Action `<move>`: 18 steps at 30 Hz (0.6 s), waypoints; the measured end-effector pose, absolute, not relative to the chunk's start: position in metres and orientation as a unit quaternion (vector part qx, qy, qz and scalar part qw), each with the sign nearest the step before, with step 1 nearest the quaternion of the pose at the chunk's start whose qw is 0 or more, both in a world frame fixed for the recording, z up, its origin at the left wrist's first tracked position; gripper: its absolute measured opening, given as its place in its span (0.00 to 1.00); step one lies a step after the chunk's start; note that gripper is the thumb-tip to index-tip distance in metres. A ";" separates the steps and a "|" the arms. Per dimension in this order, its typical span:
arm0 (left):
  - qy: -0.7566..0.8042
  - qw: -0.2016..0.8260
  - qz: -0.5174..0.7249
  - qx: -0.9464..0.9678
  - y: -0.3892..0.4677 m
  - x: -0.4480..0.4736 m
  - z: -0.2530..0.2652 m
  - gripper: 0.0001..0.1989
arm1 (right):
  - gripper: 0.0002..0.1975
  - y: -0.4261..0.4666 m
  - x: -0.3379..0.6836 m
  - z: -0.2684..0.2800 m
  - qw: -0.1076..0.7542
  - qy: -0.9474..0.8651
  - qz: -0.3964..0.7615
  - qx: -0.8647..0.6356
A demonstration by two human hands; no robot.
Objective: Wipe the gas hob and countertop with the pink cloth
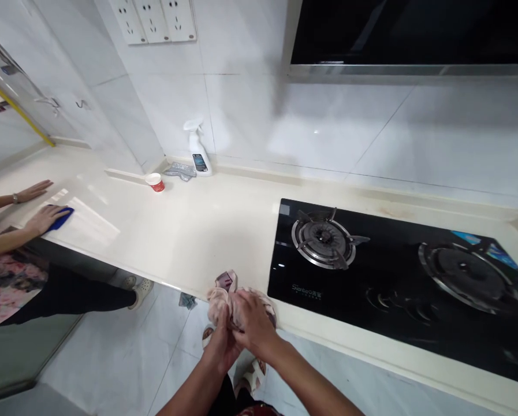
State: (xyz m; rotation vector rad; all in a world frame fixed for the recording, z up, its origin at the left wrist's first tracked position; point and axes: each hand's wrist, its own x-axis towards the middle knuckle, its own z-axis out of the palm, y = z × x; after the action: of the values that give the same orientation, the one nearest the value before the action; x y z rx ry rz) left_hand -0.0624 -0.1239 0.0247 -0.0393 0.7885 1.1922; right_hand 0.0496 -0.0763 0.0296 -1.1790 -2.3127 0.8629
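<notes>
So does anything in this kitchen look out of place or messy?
Little stands out. A crumpled grey cloth lies loose by the wall beside the spray bottle, and a small scrap lies on the floor under the counter's edge. Both hands, left and right, bunch a pink cloth at the counter's front.

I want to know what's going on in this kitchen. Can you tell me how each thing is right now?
pink cloth: bunched up, gripped by both hands at the counter edge
left hand: closed on the pink cloth
right hand: closed on the pink cloth
stove burners: no flame showing
spray bottle: upright by the wall
red cup: upright
blue cloth: pressed flat under another person's hand
</notes>
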 end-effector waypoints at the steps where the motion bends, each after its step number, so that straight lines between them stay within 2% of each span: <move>1: 0.364 0.741 0.562 -0.040 -0.118 -0.060 0.026 0.29 | 0.40 -0.075 0.069 0.032 0.229 -0.813 0.326 -0.424; 3: 0.401 0.717 0.563 -0.094 -0.111 -0.054 0.026 0.26 | 0.29 -0.072 0.116 0.032 0.290 -0.771 0.329 -0.463; 4: 0.421 0.706 0.557 -0.120 -0.109 -0.051 0.026 0.24 | 0.23 -0.070 0.140 0.031 0.311 -0.752 0.299 -0.499; 6: 0.445 0.688 0.551 -0.159 -0.107 -0.040 0.025 0.23 | 0.19 -0.064 0.183 0.023 0.307 -0.740 0.194 -0.566; 11: 0.430 0.703 0.537 -0.181 -0.109 0.003 0.023 0.25 | 0.23 -0.056 0.226 -0.008 0.255 -0.731 0.006 -0.633; 15: 0.414 0.751 0.493 -0.147 -0.110 0.018 0.020 0.27 | 0.25 -0.057 0.225 -0.025 0.254 -0.740 -0.038 -0.622; 18: 0.444 0.720 0.515 -0.138 -0.104 -0.017 0.017 0.25 | 0.26 -0.059 0.226 -0.027 0.263 -0.742 -0.039 -0.616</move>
State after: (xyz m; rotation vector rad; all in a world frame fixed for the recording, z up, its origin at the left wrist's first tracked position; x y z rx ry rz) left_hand -0.0170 -0.1043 0.0168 -0.3041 0.9804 1.1389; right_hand 0.2263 -0.0591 -0.0270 -1.6664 -2.0064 -0.1061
